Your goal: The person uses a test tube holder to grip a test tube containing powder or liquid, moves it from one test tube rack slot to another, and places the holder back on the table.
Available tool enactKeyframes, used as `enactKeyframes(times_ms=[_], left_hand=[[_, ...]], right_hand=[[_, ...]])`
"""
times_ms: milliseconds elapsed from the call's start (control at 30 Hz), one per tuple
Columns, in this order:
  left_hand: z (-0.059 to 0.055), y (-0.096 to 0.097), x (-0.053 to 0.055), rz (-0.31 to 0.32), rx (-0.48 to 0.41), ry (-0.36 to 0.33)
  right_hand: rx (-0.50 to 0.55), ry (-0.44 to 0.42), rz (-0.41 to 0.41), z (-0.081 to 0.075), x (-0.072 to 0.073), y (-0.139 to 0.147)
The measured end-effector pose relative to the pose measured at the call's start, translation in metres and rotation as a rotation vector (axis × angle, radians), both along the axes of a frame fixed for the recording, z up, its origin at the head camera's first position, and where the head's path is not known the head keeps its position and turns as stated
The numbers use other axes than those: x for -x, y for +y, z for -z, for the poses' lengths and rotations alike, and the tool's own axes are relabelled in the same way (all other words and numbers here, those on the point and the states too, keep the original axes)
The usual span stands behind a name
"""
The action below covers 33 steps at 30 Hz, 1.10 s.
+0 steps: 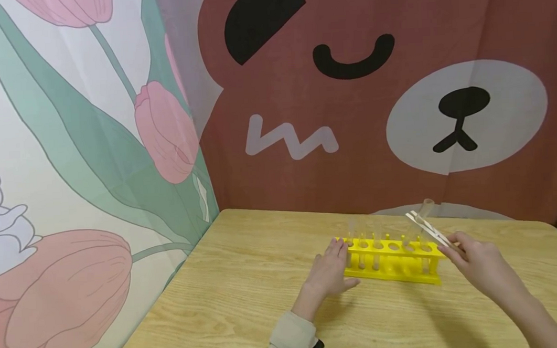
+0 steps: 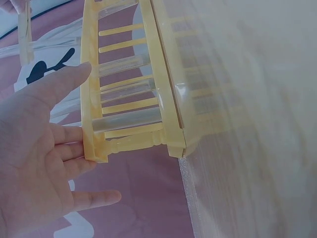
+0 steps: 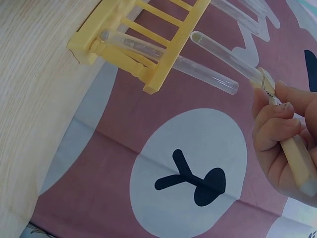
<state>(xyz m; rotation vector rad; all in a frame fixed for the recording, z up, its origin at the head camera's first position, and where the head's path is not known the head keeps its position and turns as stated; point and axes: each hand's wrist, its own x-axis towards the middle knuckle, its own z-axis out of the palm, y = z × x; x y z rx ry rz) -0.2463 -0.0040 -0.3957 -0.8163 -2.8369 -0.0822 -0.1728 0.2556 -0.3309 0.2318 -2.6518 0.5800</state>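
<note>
A yellow test tube rack (image 1: 392, 278) stands on the wooden table. My left hand (image 1: 328, 274) touches its left end, fingers fairly straight and thumb spread out in front. In the left wrist view, the thumb tip lies against the rack's top rail (image 2: 90, 99). My right hand (image 1: 483, 260) grips a wooden test tube clamp (image 1: 435, 234) just off the rack's right end. The clamp holds a clear test tube (image 3: 225, 52), tilted, its rounded lower end close to the top rail. Three clear tubes stand in the left holes, and another tube (image 3: 208, 77) in the rightmost hole.
The wooden table (image 1: 232, 281) stretches to the left and in front of the rack. Behind it hangs a brown bear-face cloth (image 1: 279, 184), and at the left a tulip-patterned cloth (image 1: 86, 194).
</note>
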Motion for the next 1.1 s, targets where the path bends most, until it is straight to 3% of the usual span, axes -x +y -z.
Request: enactKeyframes(times_ms=[200,500,1100], left_hand=[[-0.0003,0.0000,0.0011,-0.004,0.011,-0.003],[0.0000,0.0005,0.0017,-0.002,0.007,-0.008],[-0.0019,0.0005,0.0007,-0.005,0.016,-0.010]], right_hand=[[0.001,-0.007,0.001,0.0005,0.0001,0.0015],[-0.017,0.059,-0.006,0.0024,0.0004,0.0017],[-0.001,-0.046,0.005,0.0017,0.0003,0.0028]])
